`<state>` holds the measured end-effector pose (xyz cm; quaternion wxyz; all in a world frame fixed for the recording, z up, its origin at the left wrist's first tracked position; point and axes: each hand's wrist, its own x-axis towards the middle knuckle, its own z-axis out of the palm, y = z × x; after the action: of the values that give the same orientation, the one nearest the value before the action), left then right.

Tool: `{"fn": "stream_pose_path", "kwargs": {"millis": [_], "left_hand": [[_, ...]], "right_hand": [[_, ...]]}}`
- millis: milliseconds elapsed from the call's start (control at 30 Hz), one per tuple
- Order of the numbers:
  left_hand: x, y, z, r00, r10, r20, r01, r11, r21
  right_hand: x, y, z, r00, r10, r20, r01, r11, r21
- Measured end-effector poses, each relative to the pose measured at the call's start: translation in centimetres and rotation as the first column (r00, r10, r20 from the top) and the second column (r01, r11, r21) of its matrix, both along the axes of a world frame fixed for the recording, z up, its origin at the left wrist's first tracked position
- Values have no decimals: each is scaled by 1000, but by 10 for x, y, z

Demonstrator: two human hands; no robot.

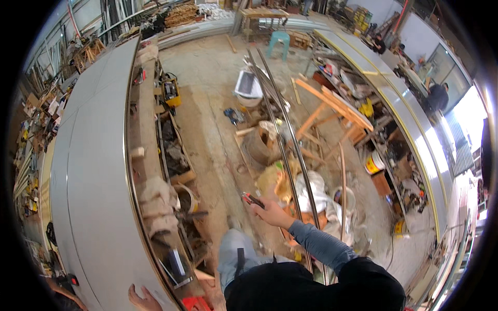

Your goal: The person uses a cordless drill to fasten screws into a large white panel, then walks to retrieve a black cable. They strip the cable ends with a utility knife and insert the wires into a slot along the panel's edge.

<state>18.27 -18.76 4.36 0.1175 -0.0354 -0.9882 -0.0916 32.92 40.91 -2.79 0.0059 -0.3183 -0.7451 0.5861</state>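
My right hand (274,212) is closed round a small red-and-black hand tool (252,199), whose exact kind I cannot make out. It is held out in front of my body, just left of two long dark metal tubes (288,147). At the lower left, my left hand (144,299) has its fingers apart and nothing in them. That hand is at the near edge of a long grey panel (96,155) on the left workbench; whether it touches the panel I cannot tell.
Under the left bench's edge sit rags (160,199) and a yellow toolbox (170,92). To the right stand a wooden trestle (332,106), a white-and-yellow bucket (373,163) and a second bench with a long panel (410,111). Farther back are a teal stool (279,44) and other people.
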Motion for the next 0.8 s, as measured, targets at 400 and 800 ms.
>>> {"fn": "stream_pose_path", "kwargs": {"millis": [400, 800], "left_hand": [[-448, 374, -39, 998, -61, 22, 60, 996, 60], [-710, 532, -64, 937, 349, -11, -320, 846, -427]], "right_hand": [[22, 355, -139, 718, -293, 631, 16, 913, 407], [-213, 467, -192, 516, -59, 855, 51, 998, 38]]}}
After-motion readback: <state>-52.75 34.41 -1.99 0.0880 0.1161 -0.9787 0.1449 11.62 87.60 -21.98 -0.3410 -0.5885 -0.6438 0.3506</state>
